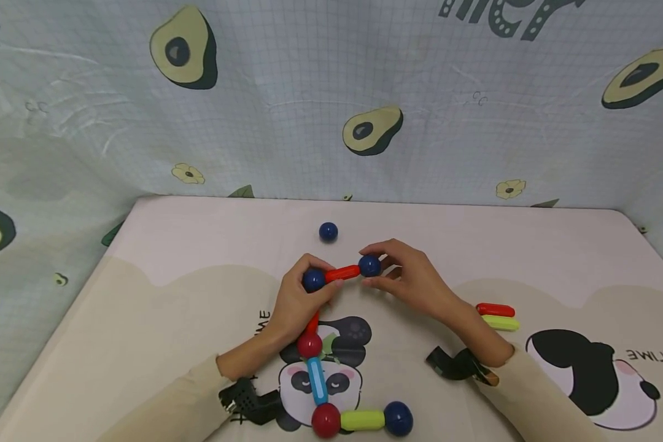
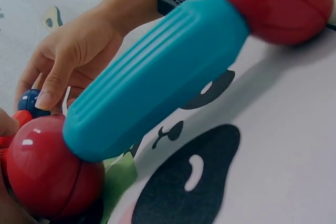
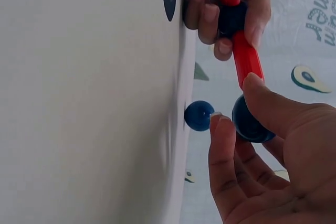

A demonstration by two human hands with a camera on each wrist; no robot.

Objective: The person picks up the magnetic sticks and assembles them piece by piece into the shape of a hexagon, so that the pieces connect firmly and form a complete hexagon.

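Observation:
My left hand (image 1: pixel 295 307) grips a blue ball (image 1: pixel 313 280) at a corner of a chain of plastic rods and balls. From this ball a red rod (image 1: pixel 344 273) runs right to a second blue ball (image 1: pixel 369 266). My right hand (image 3: pixel 278 150) pinches that second ball between thumb and fingers, the thumb tip also at the rod's end. Another red rod (image 1: pixel 312 321), partly hidden by the left hand, leads down to a red ball (image 1: pixel 310 344). Beyond it come a light blue rod (image 2: pixel 157 77), a larger-looking red ball (image 1: pixel 326 420), a yellow-green rod (image 1: pixel 363 420) and a blue ball (image 1: pixel 398 418).
A loose blue ball (image 1: pixel 328 231) lies beyond the hands, near the table's back edge. By the right forearm lie a loose red rod (image 1: pixel 495 309) and a yellow-green rod (image 1: pixel 500 323). The table (image 1: pixel 199 236) has a panda-printed cover, and an avocado-patterned curtain (image 1: pixel 287 73) hangs behind it.

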